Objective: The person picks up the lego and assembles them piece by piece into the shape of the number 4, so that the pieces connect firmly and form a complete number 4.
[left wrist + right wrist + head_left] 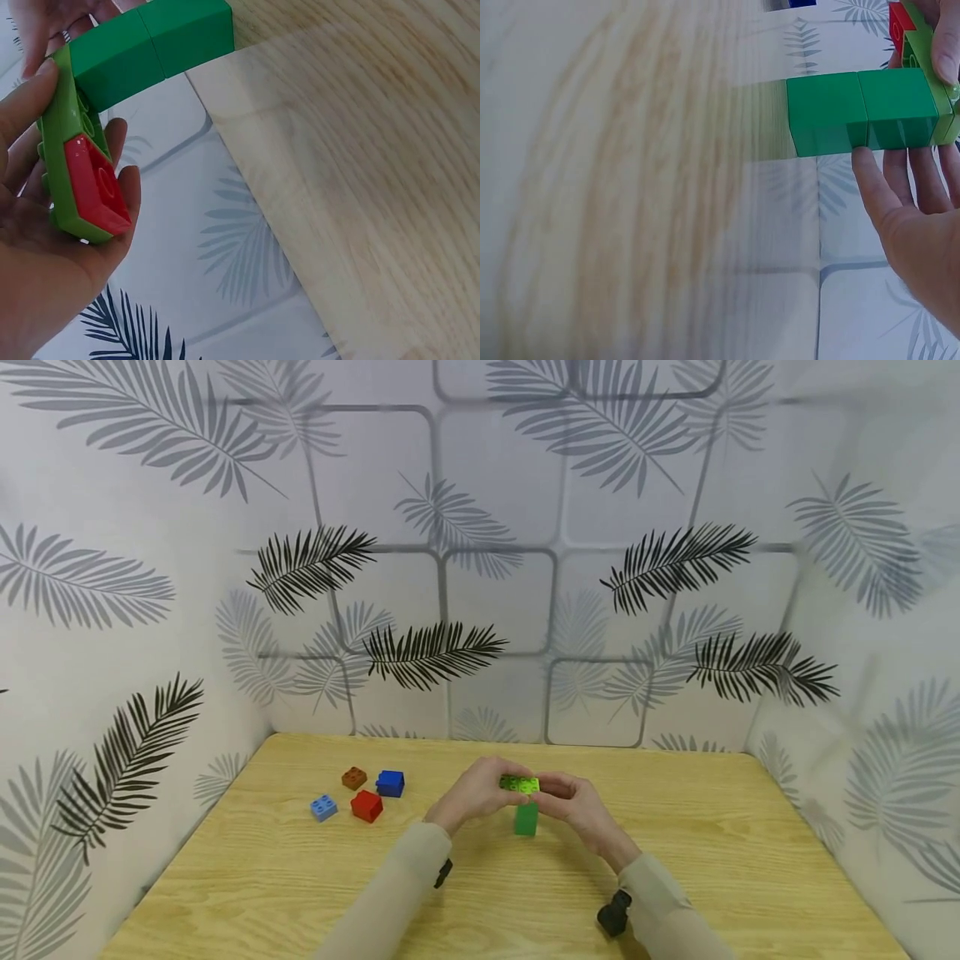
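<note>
**Overhang on a skinny tower: two hands is the way to go**

So the green tower [527, 820], two bricks high, looks to be standing on the counter [712, 847] in front of the person. Across the top is a light-green piece [520, 784], sticking out well to the left. The left wrist view shows a small red brick [94, 184] on the underside of that free end.

Left hand [476, 789] has a proper grip on the overhang, thumb one side, fingers the other. Right hand [581, 810] seems to pinch the opposite end, its lower fingers touching the tower's side, though its thumb is hidden in its own wrist view.

IMO the trick is pressing straight down over the tower, never on the overhang, or it'll probably lever off. Left hand should just carry weight; right should brace the tower upright. Check the seam sits flush before easing off.

Loose orange [354, 777], blue [391, 783], light-blue [324, 807] and red bricks [367, 806] lie off left, well apart from the tower.
</note>
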Demonstrator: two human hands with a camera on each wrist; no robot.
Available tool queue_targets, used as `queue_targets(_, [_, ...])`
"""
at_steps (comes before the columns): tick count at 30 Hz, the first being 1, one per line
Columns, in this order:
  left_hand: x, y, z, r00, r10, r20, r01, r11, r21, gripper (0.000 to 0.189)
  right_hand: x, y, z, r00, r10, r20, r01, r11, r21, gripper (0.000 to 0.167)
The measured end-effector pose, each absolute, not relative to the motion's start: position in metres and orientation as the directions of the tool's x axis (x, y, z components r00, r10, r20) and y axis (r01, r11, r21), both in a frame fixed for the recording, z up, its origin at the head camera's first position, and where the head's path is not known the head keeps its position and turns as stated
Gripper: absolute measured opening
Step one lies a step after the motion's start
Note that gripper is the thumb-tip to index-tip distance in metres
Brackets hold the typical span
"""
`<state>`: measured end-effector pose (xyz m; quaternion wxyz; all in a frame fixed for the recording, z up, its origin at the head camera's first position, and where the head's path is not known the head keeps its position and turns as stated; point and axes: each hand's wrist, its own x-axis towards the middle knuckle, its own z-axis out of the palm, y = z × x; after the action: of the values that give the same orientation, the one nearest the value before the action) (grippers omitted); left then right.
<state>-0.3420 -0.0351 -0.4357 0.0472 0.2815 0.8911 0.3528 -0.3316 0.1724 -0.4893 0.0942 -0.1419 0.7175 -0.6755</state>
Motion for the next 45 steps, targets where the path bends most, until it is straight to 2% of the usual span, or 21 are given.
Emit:
queue_targets(10, [-0.347,-0.037,-0.445,-0.808,0.552,0.206,0.545,0.569,0.616,0.035,-0.329,0.168,-0.485,-0.945,-0.315,0.092,-0.120,0.070,-0.990,0.050])
queue_targets(14, [-0.347,-0.041,-0.450,-0.804,0.547,0.236,0.549,0.528,0.648,0.034,-0.328,0.167,-0.483,-0.938,-0.330,0.104,-0.140,0.087,-0.986,0.050])
queue_targets(23, [-0.348,-0.060,-0.457,-0.852,0.460,0.251,0.461,0.431,0.775,0.042,-0.326,0.166,-0.480,-0.941,-0.327,0.084,-0.120,0.093,-0.988,0.049])
queue_targets(32, [-0.350,-0.081,-0.462,-0.895,0.316,0.315,0.418,0.346,0.840,0.023,-0.326,0.164,-0.482,-0.949,-0.308,0.069,-0.113,0.125,-0.986,0.049])
queue_targets(37, [-0.351,-0.094,-0.463,-0.923,0.243,0.298,0.368,0.333,0.868,0.014,-0.325,0.165,-0.481,-0.947,-0.314,0.068,-0.113,0.127,-0.985,0.052])
queue_targets(45, [-0.353,-0.130,-0.458,-0.959,0.213,0.188,0.252,0.331,0.909,0.017,-0.327,0.167,-0.483,-0.934,-0.347,0.083,-0.129,0.114,-0.985,0.056])
